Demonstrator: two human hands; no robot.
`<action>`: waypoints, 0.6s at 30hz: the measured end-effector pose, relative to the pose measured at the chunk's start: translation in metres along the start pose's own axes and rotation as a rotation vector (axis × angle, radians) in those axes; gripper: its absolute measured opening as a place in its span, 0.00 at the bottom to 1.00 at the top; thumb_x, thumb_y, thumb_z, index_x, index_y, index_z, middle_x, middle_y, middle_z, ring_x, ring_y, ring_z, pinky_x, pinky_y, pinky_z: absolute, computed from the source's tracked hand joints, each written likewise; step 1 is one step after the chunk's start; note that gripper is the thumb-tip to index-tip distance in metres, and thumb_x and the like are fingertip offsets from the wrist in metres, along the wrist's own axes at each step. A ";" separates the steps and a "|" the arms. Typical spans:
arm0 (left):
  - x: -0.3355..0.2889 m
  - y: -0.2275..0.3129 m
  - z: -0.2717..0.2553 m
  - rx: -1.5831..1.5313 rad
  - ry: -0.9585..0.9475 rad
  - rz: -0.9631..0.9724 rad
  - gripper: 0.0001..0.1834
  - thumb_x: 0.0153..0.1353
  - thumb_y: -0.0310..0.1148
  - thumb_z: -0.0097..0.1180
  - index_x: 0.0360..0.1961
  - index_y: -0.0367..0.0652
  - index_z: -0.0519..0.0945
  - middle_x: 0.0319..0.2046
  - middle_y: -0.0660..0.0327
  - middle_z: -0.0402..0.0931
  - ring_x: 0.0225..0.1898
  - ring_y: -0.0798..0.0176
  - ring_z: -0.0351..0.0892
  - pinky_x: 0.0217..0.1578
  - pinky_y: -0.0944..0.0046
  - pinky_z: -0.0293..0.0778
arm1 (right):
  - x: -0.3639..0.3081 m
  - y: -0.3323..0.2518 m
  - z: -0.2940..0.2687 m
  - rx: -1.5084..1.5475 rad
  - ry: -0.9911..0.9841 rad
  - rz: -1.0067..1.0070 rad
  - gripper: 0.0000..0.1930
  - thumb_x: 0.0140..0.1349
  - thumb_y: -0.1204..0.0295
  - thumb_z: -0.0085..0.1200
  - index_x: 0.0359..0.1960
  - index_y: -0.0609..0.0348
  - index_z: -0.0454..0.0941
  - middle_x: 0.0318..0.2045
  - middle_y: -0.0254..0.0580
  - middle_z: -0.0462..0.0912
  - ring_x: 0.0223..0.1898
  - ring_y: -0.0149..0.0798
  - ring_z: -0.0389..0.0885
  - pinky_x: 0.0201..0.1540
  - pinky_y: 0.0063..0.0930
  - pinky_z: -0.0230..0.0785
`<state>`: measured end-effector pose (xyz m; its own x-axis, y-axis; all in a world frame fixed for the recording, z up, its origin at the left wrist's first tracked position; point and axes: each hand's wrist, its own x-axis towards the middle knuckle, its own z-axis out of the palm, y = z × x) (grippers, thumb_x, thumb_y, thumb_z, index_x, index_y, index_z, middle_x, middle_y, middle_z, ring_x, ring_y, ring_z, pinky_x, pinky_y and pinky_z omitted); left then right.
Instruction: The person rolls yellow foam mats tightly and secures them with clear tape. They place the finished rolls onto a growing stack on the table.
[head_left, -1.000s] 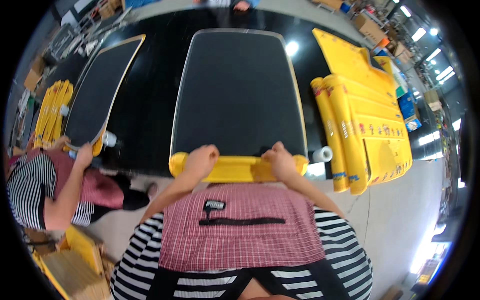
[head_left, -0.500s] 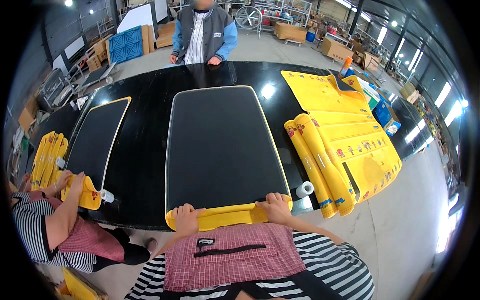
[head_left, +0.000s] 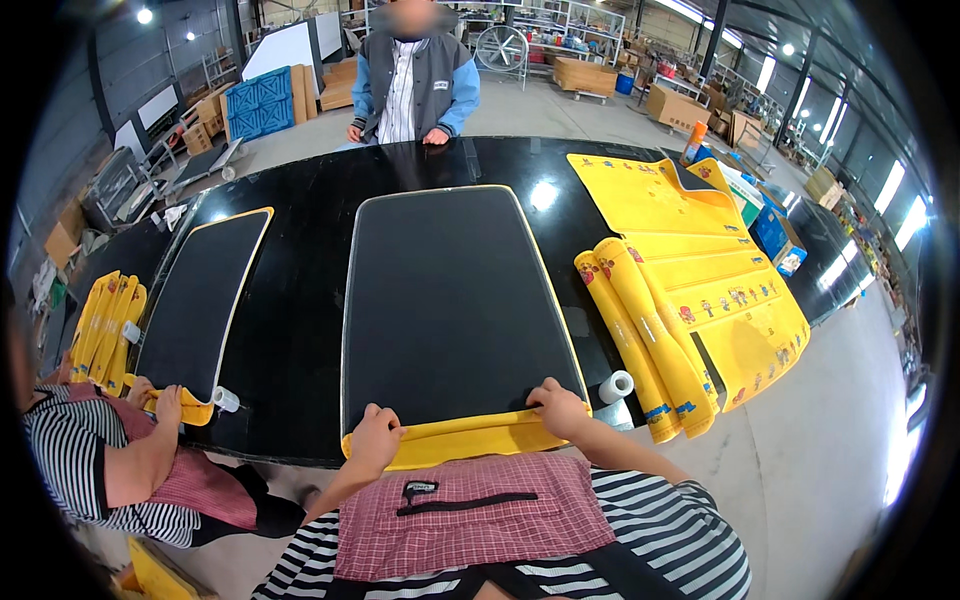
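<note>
A large mat (head_left: pixel 450 300) lies in front of me with its black underside up. Its near edge is turned over into a narrow yellow roll (head_left: pixel 470 440). At the left end of that roll, my left hand (head_left: pixel 376 438) is closed, thumb and fingers pinching the edge. My right hand (head_left: pixel 560 410) grips the turned edge near its right end, fingers bent over it. Just right of this hand stands a roll of clear film (head_left: pixel 616 386) on the table.
On the black table (head_left: pixel 290 300), rolled yellow mats (head_left: pixel 650 340) lie at the right beside a printed flat mat (head_left: pixel 745 300). To the left, a co-worker (head_left: pixel 130 460) handles another black-backed mat (head_left: pixel 205 300). A person (head_left: pixel 415 90) stands across the table.
My fingers have gone from resting over the folded edge to pinching it, with the knuckles raised. The co-worker's hands at the left have drawn lower with their mat's edge. The view has shifted slightly.
</note>
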<state>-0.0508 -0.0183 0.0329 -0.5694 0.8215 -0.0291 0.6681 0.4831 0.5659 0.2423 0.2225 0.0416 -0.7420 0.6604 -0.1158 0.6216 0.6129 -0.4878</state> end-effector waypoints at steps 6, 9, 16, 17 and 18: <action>0.002 -0.009 -0.007 0.200 0.015 -0.002 0.17 0.56 0.46 0.74 0.27 0.45 0.83 0.31 0.59 0.81 0.40 0.53 0.81 0.46 0.47 0.71 | 0.001 0.014 0.014 -0.055 0.079 -0.028 0.04 0.63 0.68 0.61 0.33 0.52 0.80 0.38 0.42 0.78 0.46 0.51 0.82 0.47 0.45 0.75; 0.006 -0.016 -0.003 0.213 0.067 -0.015 0.21 0.51 0.51 0.76 0.24 0.46 0.82 0.29 0.61 0.81 0.38 0.55 0.81 0.47 0.48 0.66 | 0.001 0.031 0.022 -0.125 0.232 -0.189 0.03 0.59 0.69 0.61 0.30 0.49 0.80 0.34 0.40 0.78 0.43 0.49 0.81 0.44 0.43 0.75; -0.002 -0.033 0.002 0.130 0.088 0.088 0.19 0.56 0.47 0.73 0.26 0.42 0.81 0.27 0.57 0.80 0.32 0.50 0.82 0.35 0.51 0.76 | -0.014 0.032 0.011 -0.190 0.229 -0.347 0.06 0.59 0.73 0.57 0.36 0.53 0.85 0.37 0.41 0.79 0.45 0.48 0.79 0.49 0.39 0.75; -0.005 -0.032 0.002 0.125 0.107 0.126 0.16 0.58 0.44 0.71 0.27 0.42 0.82 0.28 0.56 0.81 0.33 0.49 0.83 0.35 0.51 0.76 | -0.016 0.032 0.007 -0.179 0.206 -0.347 0.09 0.59 0.74 0.56 0.38 0.52 0.87 0.38 0.41 0.79 0.46 0.48 0.79 0.51 0.39 0.74; -0.008 -0.035 0.002 0.101 0.133 0.139 0.15 0.59 0.42 0.70 0.28 0.43 0.83 0.29 0.56 0.81 0.33 0.49 0.83 0.36 0.51 0.76 | -0.018 0.034 0.003 -0.180 0.182 -0.342 0.11 0.59 0.75 0.56 0.41 0.52 0.87 0.39 0.41 0.79 0.46 0.48 0.79 0.51 0.39 0.74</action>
<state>-0.0682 -0.0414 0.0116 -0.5218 0.8386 0.1564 0.7856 0.4010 0.4712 0.2763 0.2305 0.0247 -0.8664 0.4622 0.1890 0.3938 0.8651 -0.3106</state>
